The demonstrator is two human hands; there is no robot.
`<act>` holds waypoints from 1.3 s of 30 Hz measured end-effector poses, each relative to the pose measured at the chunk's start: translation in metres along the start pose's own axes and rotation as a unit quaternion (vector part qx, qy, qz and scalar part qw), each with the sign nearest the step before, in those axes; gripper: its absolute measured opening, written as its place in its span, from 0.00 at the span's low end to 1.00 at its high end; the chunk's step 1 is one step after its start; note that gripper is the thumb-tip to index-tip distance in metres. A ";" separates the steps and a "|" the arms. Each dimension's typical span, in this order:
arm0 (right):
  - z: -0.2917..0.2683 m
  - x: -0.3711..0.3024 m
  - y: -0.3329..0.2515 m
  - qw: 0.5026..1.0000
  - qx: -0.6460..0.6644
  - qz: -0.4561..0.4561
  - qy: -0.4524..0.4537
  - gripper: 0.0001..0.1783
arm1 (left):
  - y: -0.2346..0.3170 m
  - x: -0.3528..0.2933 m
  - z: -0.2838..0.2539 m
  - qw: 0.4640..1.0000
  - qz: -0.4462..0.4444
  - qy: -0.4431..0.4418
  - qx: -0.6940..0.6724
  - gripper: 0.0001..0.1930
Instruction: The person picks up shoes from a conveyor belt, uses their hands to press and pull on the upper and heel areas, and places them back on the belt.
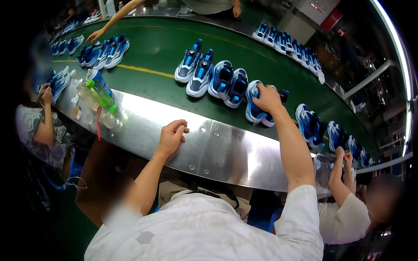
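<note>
My right hand (267,99) reaches over the green conveyor belt (161,102), its fingers closed over the top of a blue and white sneaker (252,104). The sneaker's mate sits close beside it, partly hidden under the hand and forearm. Over the steel ledge in front of me, my left hand (172,135) is loosely curled, fingers a little apart, with nothing visible in it. Just left of the gripped pair stand two dark-mouthed sneakers (228,83), and beyond them another pair (194,67) with raised blue heel tabs.
More sneakers (106,52) stand at the belt's far left, others (310,124) to the right, and a row (289,45) along the far edge. Bottles and a spray can (99,82) crowd the ledge's left end. Co-workers' hands (344,153) work at the right, left and far side.
</note>
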State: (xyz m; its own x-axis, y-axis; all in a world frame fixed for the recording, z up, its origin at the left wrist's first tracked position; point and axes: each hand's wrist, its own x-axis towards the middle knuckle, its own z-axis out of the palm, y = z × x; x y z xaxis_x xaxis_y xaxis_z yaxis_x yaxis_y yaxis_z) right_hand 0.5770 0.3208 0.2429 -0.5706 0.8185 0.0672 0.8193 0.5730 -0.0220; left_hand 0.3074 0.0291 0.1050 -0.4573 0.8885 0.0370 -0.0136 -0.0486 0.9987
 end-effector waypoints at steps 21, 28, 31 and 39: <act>-0.026 -0.217 -0.043 0.985 0.052 -0.084 -0.143 0.54 | 0.028 -0.014 0.063 0.973 0.142 0.016 0.182 0.21; -0.022 -0.315 -0.050 0.986 0.111 -0.014 -0.126 0.53 | 0.076 -0.059 0.149 0.906 0.096 -0.134 0.389 0.26; -0.027 -0.324 -0.038 0.997 0.004 0.019 -0.076 0.49 | 0.063 -0.060 0.138 0.915 0.123 -0.138 0.359 0.18; -0.055 -0.253 -0.102 0.941 0.291 -0.169 0.014 0.39 | 0.073 -0.106 0.112 0.944 0.157 -0.127 0.262 0.20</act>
State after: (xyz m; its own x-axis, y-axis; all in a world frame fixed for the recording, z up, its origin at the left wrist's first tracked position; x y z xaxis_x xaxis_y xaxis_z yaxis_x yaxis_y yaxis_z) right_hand 0.6408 0.0526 0.2827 -0.7852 0.5879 0.1947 0.4160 0.7336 -0.5374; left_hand 0.4547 -0.0180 0.1778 -0.1380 0.9517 0.2743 0.5587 -0.1539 0.8150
